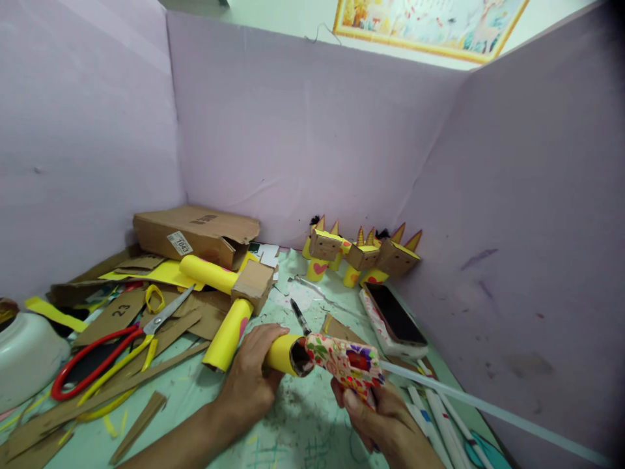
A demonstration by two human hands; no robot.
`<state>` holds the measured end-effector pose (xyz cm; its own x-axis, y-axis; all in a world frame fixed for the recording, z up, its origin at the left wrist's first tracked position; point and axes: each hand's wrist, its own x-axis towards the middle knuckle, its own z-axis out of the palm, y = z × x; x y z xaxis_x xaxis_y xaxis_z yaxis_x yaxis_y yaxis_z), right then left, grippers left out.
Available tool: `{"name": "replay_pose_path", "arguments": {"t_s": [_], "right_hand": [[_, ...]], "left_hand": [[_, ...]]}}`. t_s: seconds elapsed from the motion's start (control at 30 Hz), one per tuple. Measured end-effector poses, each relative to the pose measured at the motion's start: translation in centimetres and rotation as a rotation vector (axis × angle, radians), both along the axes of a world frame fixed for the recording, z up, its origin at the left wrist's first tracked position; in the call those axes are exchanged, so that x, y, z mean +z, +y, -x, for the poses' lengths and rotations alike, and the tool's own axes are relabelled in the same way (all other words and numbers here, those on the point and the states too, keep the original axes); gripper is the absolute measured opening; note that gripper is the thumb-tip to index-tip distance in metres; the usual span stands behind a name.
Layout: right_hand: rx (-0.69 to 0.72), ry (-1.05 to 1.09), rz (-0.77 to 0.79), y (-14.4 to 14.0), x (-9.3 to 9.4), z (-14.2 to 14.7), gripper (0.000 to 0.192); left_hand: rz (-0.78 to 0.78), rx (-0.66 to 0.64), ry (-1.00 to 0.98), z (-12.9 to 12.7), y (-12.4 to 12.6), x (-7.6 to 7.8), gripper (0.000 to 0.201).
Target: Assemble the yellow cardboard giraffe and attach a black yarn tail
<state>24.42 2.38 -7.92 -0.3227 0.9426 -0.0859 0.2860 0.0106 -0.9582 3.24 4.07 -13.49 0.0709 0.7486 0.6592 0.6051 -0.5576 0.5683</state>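
My left hand (251,378) grips a short yellow paper tube (282,355) lying on the table, its open end facing right. My right hand (378,417) holds a glue gun wrapped in floral paper (347,363), with its nozzle at the tube's open end. A white glue stick (469,404) juts out of the back of the gun to the right.
Red-handled scissors (105,348), cardboard strips (139,423) and a cardboard box (195,234) lie at left. Two more yellow tubes with a cardboard block (251,283) sit mid-table. Several small yellow figures (361,254) stand by the back wall, a phone (393,316) lies at right, a white bowl (27,355) at far left.
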Motion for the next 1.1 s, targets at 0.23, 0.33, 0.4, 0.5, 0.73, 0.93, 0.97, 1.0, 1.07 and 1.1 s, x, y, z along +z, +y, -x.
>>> {"name": "replay_pose_path", "arguments": {"t_s": [0.23, 0.33, 0.4, 0.5, 0.73, 0.93, 0.97, 1.0, 1.07, 1.1], "right_hand": [[-0.045, 0.020, 0.025, 0.06, -0.25, 0.10, 0.038], [-0.033, 0.016, -0.004, -0.01, -0.06, 0.25, 0.037], [-0.032, 0.015, -0.013, -0.10, 0.14, 0.36, 0.037], [-0.064, 0.014, -0.028, -0.20, 0.37, 0.45, 0.038], [-0.088, 0.012, 0.013, 0.00, 0.32, 0.36, 0.043], [-0.089, 0.007, 0.002, 0.03, 0.33, 0.24, 0.038], [-0.090, 0.006, 0.005, 0.03, 0.32, 0.21, 0.039], [-0.088, 0.008, 0.010, 0.03, 0.32, 0.19, 0.039], [-0.076, 0.017, 0.023, 0.04, 0.37, 0.22, 0.040], [-0.073, 0.021, 0.029, 0.04, 0.42, 0.27, 0.040]], "left_hand": [[0.030, 0.033, 0.001, -0.03, 0.01, -0.18, 0.041], [0.035, 0.026, -0.003, -0.03, 0.03, -0.34, 0.042], [0.028, 0.027, -0.016, 0.00, 0.06, -0.42, 0.043], [0.050, 0.044, -0.023, 0.07, 0.12, -0.37, 0.044], [0.081, 0.071, -0.005, 0.07, 0.15, -0.23, 0.043], [0.059, 0.073, -0.007, 0.11, 0.05, -0.03, 0.041], [0.055, 0.071, -0.003, 0.11, 0.05, 0.04, 0.040], [0.054, 0.068, 0.001, 0.12, 0.06, 0.10, 0.040], [0.060, 0.061, 0.005, 0.12, 0.10, 0.15, 0.039], [0.064, 0.059, 0.004, 0.12, 0.13, 0.15, 0.039]]}}
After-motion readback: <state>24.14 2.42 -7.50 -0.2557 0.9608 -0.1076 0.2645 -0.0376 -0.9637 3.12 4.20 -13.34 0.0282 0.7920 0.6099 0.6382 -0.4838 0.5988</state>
